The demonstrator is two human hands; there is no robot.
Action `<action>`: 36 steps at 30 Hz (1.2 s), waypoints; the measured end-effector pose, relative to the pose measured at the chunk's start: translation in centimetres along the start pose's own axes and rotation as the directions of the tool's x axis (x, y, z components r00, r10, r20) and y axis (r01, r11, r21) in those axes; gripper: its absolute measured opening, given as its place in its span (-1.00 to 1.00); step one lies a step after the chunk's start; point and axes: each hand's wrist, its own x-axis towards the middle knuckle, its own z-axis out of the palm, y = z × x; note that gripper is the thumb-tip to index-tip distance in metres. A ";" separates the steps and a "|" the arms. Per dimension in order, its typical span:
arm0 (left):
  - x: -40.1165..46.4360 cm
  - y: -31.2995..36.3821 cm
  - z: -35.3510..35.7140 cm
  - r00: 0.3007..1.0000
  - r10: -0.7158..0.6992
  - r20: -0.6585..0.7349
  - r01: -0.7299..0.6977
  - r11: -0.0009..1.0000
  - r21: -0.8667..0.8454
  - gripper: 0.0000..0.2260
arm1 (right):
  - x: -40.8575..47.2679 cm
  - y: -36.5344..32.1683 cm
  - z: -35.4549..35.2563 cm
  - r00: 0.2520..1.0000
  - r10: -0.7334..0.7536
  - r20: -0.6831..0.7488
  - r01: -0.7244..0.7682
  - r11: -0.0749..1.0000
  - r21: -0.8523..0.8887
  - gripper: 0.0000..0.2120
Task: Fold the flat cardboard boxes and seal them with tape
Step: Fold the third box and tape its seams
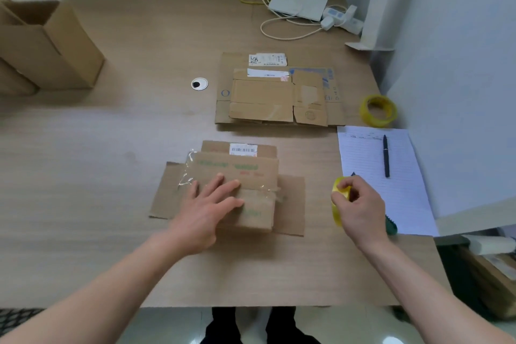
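Your left hand [212, 201] is pressing flat, fingers straight, on the folded cardboard box [237, 190] lying on the near middle of the worktop [111, 148], holding its flaps down. Right of it, your right hand [360, 204] is keeping its grip curled around the yellow tape roll [339, 198]. You are judging the sealing step: next, find the tape's free end and draw it across the seam.

Tape roll [339, 204] half hidden by right hand [360, 207]; label [243, 150] unreadable.

Soft even daylight, faint shadows, wide-angle bending at the edges, slightly soft focus, mild compression blur
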 end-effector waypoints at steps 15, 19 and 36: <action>4.1 8.9 1.1 0.772 -0.607 -0.190 0.572 0.793 -0.209 -0.55 | 0.3 -1.0 1.2 0.982 -0.023 0.190 0.026 1.000 -0.015 -0.84; 3.8 7.9 1.0 0.876 -0.411 -0.254 0.388 0.912 -0.136 -0.56 | 0.2 -0.6 0.7 0.983 -0.005 0.182 0.009 1.000 -0.023 -0.81; 1.9 2.1 -2.6 0.946 -0.156 -0.285 -0.014 0.857 -0.515 -0.28 | -2.2 -3.5 1.7 0.901 -0.101 0.423 0.121 0.992 -0.022 -0.74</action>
